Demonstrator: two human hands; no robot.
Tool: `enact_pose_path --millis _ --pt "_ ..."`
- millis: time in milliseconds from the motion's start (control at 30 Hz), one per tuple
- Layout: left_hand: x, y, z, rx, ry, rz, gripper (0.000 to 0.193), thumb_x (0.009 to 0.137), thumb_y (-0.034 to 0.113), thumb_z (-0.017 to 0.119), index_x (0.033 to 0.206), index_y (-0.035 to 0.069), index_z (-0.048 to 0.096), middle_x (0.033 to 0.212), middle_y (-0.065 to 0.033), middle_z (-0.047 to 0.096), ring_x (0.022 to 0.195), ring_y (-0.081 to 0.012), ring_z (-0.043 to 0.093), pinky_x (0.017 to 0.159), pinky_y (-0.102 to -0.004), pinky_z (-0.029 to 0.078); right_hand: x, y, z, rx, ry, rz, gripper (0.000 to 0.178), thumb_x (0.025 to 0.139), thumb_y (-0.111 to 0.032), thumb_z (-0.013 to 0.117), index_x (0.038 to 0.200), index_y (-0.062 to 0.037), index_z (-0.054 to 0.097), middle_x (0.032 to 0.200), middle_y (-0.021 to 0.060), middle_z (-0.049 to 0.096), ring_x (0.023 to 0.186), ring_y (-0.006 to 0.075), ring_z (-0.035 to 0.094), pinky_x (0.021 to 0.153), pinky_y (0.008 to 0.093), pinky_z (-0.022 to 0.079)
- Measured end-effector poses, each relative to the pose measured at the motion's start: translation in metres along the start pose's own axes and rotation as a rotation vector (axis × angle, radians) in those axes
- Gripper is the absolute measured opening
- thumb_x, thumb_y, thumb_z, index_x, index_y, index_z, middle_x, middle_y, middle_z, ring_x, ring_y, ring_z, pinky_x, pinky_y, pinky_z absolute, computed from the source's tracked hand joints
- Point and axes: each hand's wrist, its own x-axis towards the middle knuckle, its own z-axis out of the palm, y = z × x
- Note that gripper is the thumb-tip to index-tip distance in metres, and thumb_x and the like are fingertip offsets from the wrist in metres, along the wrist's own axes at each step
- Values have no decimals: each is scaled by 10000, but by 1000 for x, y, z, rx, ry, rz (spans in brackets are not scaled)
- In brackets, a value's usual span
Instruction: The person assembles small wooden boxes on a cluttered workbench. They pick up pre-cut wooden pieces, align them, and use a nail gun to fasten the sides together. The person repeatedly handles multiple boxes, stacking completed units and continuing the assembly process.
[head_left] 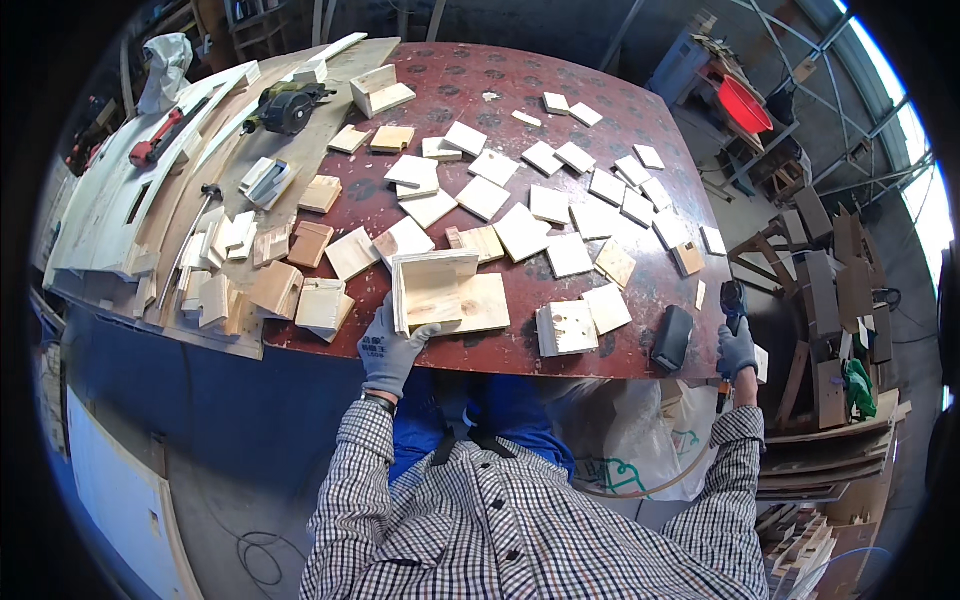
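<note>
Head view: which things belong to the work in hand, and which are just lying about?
Likely in the job:
angled wooden piece, in the left grip
dark handheld tool, in the right grip
pale wood squares, loose on the red table

Seemingly just lying about:
green-and-black power tool
red tool
hammer
red basin

Black tool (734, 298) partly hidden by the gloved right hand (738, 352)
</note>
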Motion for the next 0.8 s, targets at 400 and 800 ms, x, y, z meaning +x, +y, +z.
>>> enact_pose_path --millis 400,800 --pt "-2 -3 4 50 -2 -15 862 807 692 794 1327 26 623 1136 -157 716 988 -353 743 811 -431 612 70 114 31 -561 83 -2 845 1011 -437 644 1680 -78 274 1637 245 444 1434 424 523 1157 498 445" --pt "-1 -6 6 24 -3 -18 831 814 654 817 1331 33 623 1135 -156 736 992 -345 748 823 -426 605 68 112 34 -640 89 -36 812 1051 -596 474 1685 -128 281 1658 251 399 1477 449 451 1185 510 411"
